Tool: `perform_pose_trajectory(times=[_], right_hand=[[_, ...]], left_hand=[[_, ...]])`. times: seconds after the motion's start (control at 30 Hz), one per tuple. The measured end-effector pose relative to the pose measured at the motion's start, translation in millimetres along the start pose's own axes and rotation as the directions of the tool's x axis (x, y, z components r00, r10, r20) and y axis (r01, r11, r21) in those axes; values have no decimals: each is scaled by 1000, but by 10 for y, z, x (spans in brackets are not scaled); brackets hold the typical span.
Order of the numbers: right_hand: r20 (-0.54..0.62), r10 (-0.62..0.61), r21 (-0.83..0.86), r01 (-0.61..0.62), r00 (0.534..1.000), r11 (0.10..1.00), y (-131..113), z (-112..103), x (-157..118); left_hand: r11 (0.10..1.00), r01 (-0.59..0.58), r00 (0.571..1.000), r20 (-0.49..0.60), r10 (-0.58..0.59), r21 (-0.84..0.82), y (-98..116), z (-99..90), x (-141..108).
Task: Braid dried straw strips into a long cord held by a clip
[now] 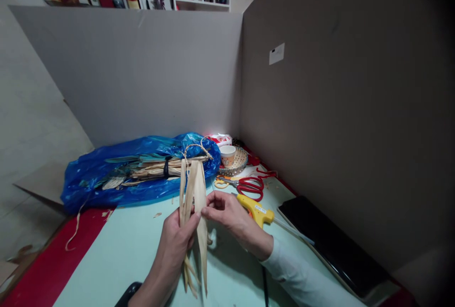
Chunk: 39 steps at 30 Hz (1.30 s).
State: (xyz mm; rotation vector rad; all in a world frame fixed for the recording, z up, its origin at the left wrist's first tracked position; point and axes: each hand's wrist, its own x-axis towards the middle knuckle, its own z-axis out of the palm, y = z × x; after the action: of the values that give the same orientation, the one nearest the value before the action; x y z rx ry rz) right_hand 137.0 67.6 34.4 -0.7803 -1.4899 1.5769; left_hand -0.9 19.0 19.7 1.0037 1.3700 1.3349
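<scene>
My left hand [180, 233] is closed around several long, pale dried leaf strips [192, 188], which stand upright above it and hang down below. Beside it, my right hand [225, 214] pinches the edge of the broad right-hand strip between thumb and fingers. Just right of my right hand lies a yellow glue gun [258, 210] with a clear glue stick out of its back. Behind the strips, a tied bundle of dried leaves [151, 169] rests on a blue plastic bag [142, 146].
Red-handled scissors [250, 187] lie near a paper cup [228, 157] and a woven basket [241, 160]. A black flat case [334, 245] is at the right of the pale green tabletop [106, 255]. Grey partitions [159, 70] stand behind and right.
</scene>
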Motion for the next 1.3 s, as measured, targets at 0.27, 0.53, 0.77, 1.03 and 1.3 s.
perform_pose_trajectory(times=[0.27, 0.53, 0.77, 1.03, 1.3], right_hand=[[-42, 22, 4, -21, 999, 1000, 1, 6, 7], [-36, 84, 81, -81, 996, 993, 67, -13, 23], [208, 50, 192, -91, 977, 977, -51, 24, -60], [326, -267, 400, 123, 907, 908, -627, -381, -314], [-65, -374, 449, 362, 925, 817, -889, -755, -401]], left_hand=[[1000, -11, 999, -33, 11, 19, 48, 32, 26], [994, -45, 999, -9, 46, 99, 11, 3, 30], [998, -69, 996, -53, 68, -14, 33, 14, 79], [974, 63, 995, -57, -77, -219, -14, -43, 172], [959, 87, 996, 8, -88, -271, 80, -65, 125]])
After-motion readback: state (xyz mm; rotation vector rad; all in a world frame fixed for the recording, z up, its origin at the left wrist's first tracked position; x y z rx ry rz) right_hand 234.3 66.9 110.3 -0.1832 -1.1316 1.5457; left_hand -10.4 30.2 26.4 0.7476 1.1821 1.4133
